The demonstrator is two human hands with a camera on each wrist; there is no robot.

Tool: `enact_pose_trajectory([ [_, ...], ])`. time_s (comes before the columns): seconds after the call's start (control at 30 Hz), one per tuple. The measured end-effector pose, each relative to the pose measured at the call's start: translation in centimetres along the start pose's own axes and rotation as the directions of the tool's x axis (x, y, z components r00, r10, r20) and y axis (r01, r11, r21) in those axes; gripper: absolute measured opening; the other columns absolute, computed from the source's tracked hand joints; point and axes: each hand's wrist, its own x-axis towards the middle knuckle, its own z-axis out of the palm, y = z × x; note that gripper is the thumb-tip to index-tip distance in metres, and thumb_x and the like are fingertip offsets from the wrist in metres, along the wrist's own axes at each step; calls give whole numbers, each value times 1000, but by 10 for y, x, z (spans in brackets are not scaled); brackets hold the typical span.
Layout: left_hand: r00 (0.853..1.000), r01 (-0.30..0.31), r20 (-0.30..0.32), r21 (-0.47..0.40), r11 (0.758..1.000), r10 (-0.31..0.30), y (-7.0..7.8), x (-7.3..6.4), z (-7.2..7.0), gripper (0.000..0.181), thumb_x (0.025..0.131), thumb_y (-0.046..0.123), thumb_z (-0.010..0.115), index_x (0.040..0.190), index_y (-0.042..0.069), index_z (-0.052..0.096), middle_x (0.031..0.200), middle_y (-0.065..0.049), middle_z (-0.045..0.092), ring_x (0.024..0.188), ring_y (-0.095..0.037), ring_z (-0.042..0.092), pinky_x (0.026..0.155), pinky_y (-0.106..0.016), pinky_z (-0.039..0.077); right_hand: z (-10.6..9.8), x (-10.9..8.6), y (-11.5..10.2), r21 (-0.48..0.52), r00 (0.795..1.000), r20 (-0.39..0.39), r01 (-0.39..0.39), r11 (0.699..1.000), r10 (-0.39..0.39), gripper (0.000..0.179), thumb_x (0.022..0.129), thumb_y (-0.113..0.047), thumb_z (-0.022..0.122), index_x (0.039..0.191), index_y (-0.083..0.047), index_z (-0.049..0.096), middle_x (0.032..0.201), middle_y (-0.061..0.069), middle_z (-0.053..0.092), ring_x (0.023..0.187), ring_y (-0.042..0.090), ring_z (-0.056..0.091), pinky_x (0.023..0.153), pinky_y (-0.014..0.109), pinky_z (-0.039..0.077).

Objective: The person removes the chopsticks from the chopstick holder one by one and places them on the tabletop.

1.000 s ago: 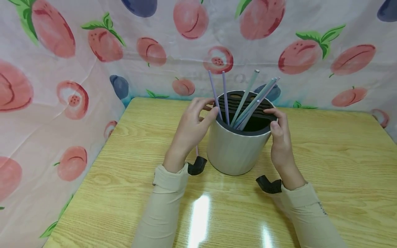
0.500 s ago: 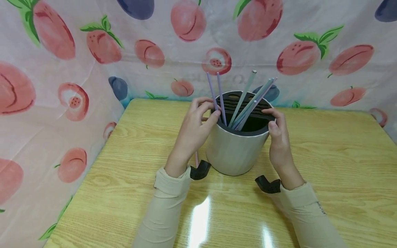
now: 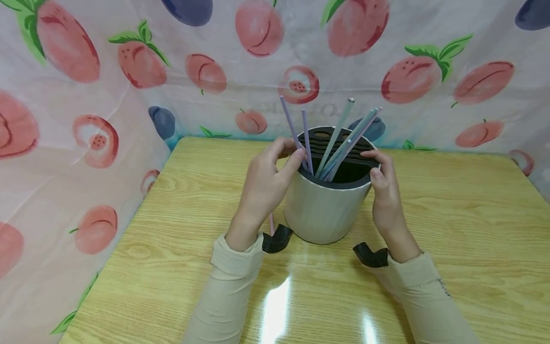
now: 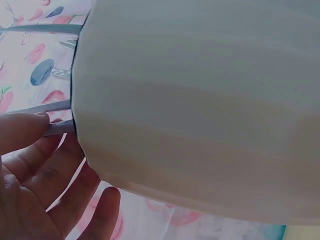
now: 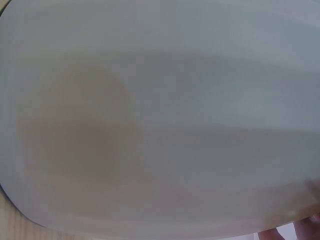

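Observation:
In the head view a cream round utensil holder (image 3: 322, 215) with a black slotted insert (image 3: 328, 143) stands on the table. Several thin sticks lean in its front opening: purple ones, teal ones (image 3: 341, 131), one with a silvery tip. With thumb and fingers, my left hand (image 3: 264, 184) pinches a purple stick (image 3: 289, 116) at the left rim; a second purple stick (image 3: 305, 129) leans just beside it. My right hand (image 3: 386, 200) grips the holder's right rim, one finger over the top and thumb outside. The holder's wall (image 4: 200, 110) fills most of both wrist views.
A thin pink stick (image 3: 271, 222) shows on the table beside the left wrist, partly hidden. Black angled pieces (image 3: 277, 240) sit at both wrists. Fruit-print cloth (image 3: 215, 110) hangs behind and left of the wooden table (image 3: 172, 229).
The left fingers have closed on the purple stick, whose top has tipped left. The second purple stick's top has moved left and lower. The right hand keeps its grip on the rim.

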Motion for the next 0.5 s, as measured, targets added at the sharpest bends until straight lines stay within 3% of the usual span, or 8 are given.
enact_pose_trajectory([
  [0.3, 993, -118, -38, -154, 981, 114, 6, -6, -4, 18, 91, 24, 52, 99, 8, 57, 87, 3, 61, 84, -6, 58, 80, -23, 46, 3, -5, 0, 16, 999, -9, 32, 999, -31, 37, 93, -24, 28, 125, -13, 42, 138, 4, 26, 129, 17, 18, 105, 45, 6],
  [0.5, 994, -112, -46, -349, 931, 102, 27, -14, -14, 14, 91, 7, 49, 100, -4, 51, 86, -15, 59, 80, -20, 59, 70, -32, 52, 5, -8, -1, 13, 1000, -2, 31, 999, -30, 37, 93, -24, 27, 125, -13, 42, 139, 4, 26, 128, 18, 20, 105, 47, 9],
])
